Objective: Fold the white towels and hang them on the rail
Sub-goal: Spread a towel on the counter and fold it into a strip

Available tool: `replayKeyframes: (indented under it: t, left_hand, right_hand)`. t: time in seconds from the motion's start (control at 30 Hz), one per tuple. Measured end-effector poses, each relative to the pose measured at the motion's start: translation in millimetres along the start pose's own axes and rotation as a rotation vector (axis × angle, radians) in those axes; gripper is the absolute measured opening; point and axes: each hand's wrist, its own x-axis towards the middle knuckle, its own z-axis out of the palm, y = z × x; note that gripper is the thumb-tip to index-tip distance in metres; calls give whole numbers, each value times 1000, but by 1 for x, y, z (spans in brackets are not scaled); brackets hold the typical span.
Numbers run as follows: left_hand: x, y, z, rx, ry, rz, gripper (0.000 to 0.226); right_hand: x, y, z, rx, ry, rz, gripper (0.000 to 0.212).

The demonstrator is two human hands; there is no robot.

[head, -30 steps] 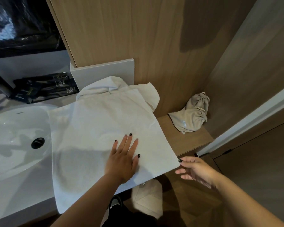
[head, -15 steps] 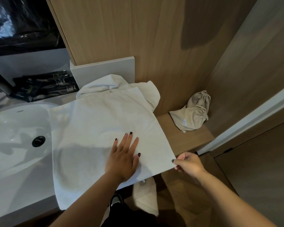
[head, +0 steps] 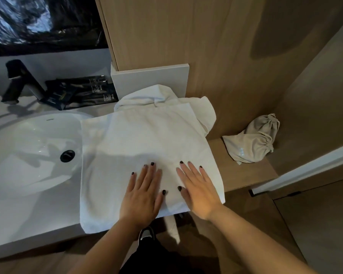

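Two flat hands are on the white towel [head: 147, 155], so you are in the folding step, smoothing the top layer, and nothing has gone to the rail yet; no rail shows in this view. Your left hand [head: 143, 194] lies palm down on the near middle of the cloth with fingers straight and slightly spread, gripping nothing. Your right hand [head: 198, 190] lies just beside it, also palm down with straight fingers pointing away from you and a little leftward, close to the towel's right edge, pressing without pinching. The towel lies spread on the white bench [head: 28, 218], its left edge overlapping the rim of the sink basin [head: 28, 151], its near right corner hanging past the bench edge over the lower wooden shelf [head: 246, 175]. A second, crumpled white towel [head: 166, 97] is bunched behind it against the backsplash, partly under the flat one. My judgement is that the next move needs one more fold to make a strip narrow enough to hang: take an edge with both hands, bring it across so the edges line up, then press the crease. Watch the overhanging corner, which could drag the cloth off as you lift. The beige drawstring bag [head: 253, 141] on the shelf sits well apart from your work, and the black faucet [head: 18, 82] stands beyond the basin.
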Motion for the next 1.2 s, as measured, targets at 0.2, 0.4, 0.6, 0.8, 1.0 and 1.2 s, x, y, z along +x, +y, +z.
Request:
replayKeyframes:
  t: [0.2, 0.4, 0.6, 0.8, 1.0, 1.2]
  left_hand:
    - [-22, -22, 2, 5, 16, -174, 69]
    - [-68, -39, 0, -14, 40, -391, 75]
    - [-109, -38, -9, -343, 121, -717, 70]
    - [-145, -34, -14, -826, 373, -957, 64]
    - [-145, -63, -12, -1404, 173, -1092, 60]
    - [-144, -86, -4, -1630, -30, -945, 42]
  right_hand:
    - [2, 8, 1, -150, -115, 36, 62]
    - [2, -2, -26, -97, -259, 42, 63]
    - [-9, -13, -39, -118, -232, 24, 59]
    - [-42, -70, -18, 77, -153, -32, 53]
    - [-57, -135, 7, 497, -170, 98, 37]
    - [-54, -186, 28, 931, -183, 535, 27]
